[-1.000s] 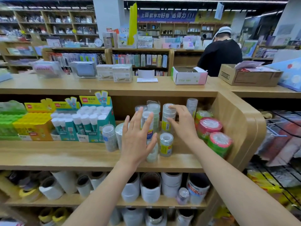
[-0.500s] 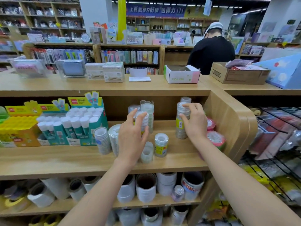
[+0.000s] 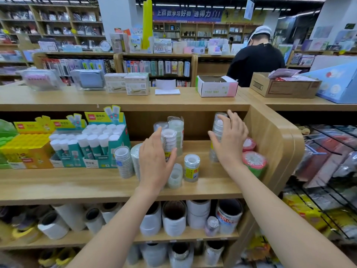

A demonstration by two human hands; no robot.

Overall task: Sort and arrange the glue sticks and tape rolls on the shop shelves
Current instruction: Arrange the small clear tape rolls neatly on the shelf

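My left hand (image 3: 156, 163) is wrapped around an upright stack of clear tape rolls (image 3: 168, 139) in the middle of the wooden shelf (image 3: 58, 182). My right hand (image 3: 229, 142) grips a taller wrapped tape stack (image 3: 218, 124) standing near the shelf's right end. Between the hands stand a short yellow-labelled tape pack (image 3: 191, 168) and a loose clear roll (image 3: 175, 177). Another tape stack (image 3: 123, 161) stands left of my left hand. Red and green tape rolls (image 3: 254, 161) lie against the right wall. Teal boxes of glue sticks (image 3: 100, 146) and a yellow box (image 3: 25, 149) fill the left side.
Large tape rolls (image 3: 173, 217) crowd the shelf below. The top counter carries a white and pink box (image 3: 216, 87) and a cardboard box (image 3: 280, 87). A person in black (image 3: 255, 60) stands behind it. A wire rack (image 3: 328, 161) with packets is at the right.
My right hand has carried the tall tape stack rightward toward the shelf's end wall. My left hand has closed around the middle stack.
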